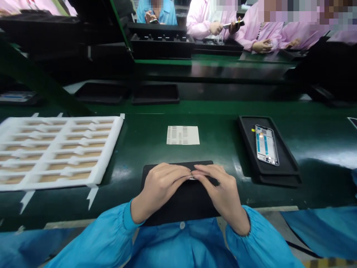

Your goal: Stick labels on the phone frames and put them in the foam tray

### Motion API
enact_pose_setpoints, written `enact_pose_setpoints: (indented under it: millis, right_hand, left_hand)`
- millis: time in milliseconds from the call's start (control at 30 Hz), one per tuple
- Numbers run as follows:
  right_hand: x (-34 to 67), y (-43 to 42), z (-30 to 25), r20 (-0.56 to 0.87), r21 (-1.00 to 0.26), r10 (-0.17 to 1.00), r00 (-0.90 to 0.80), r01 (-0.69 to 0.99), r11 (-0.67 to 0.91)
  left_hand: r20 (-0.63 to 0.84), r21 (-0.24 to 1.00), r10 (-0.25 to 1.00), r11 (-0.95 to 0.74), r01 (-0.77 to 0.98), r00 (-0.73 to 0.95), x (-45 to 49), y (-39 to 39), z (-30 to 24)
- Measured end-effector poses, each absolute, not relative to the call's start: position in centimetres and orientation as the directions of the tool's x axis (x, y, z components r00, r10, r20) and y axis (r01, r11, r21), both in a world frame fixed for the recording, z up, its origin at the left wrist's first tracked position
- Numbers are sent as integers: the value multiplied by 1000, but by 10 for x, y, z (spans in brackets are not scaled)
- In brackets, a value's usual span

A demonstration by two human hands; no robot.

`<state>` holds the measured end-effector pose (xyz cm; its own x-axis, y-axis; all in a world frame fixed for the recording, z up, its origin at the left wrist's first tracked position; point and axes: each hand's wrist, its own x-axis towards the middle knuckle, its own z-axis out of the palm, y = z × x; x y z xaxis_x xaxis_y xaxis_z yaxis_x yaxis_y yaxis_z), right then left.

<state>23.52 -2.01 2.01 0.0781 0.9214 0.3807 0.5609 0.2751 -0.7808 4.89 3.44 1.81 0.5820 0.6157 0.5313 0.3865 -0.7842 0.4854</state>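
Note:
My left hand [164,182] and my right hand [217,182] meet over a black mat [178,208] on the bench. Their fingertips are pinched together on a small, shiny, light-coloured piece [192,178]. Most of that piece is hidden by the fingers, so its kind cannot be made out. Just beyond the mat lies a white sheet of small stickers [183,135], with dark printed rows on its left part. To the right, a phone frame [267,145] with blue strips and a yellow tab rests in a black tray [287,165].
At the left stands a white foam tray [107,149] with slots, held by white tape [93,195]. Black trays [156,94] line the green conveyor [206,107] behind. Across it, several people in pink [199,18] and blue [169,13] clothing handle devices.

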Motion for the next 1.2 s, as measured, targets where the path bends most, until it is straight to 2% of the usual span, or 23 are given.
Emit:
enact_pose_setpoints:
  millis: [133, 267, 433, 533, 600, 700, 800, 967, 1100, 1200]
  right_hand:
    - [236, -23, 15, 347, -825, 931, 114, 509, 245]
    - [246, -32, 9, 330, -826, 936, 119, 517, 226]
    - [253, -36, -3, 294, -868, 945, 146, 454, 200]
    - [253, -34, -7, 331, -878, 934, 132, 406, 254]
    - [253, -33, -8, 410, -840, 909, 77, 420, 344]
    - [255, -33, -9, 543, -682, 834, -99, 528, 506]
    - [258, -33, -10, 583, -544, 782, -219, 610, 576]
    - [261, -34, -12, 589, -513, 767, -254, 616, 598]
    - [262, -34, -9, 594, -497, 759, -266, 621, 607]
    - [263, -32, -1, 547, -528, 791, -275, 620, 580]
  left_hand:
    - [554, 458, 617, -786, 414, 559, 49, 34, 15]
    - [556, 455, 583, -810, 369, 593, 48, 35, 15]
    - [540, 377, 512, -857, 352, 668, 47, 36, 21]
    - [527, 322, 484, -875, 362, 699, 50, 36, 28]
    - [505, 294, 477, -879, 376, 719, 52, 36, 33]
    - [469, 300, 496, -867, 397, 730, 54, 36, 37]
    - [462, 342, 517, -853, 393, 720, 51, 35, 33]
    - [545, 324, 453, -890, 322, 705, 41, 35, 17]
    - [542, 240, 394, -919, 313, 742, 37, 36, 14]
    - [577, 168, 335, -941, 294, 745, 38, 37, 18]
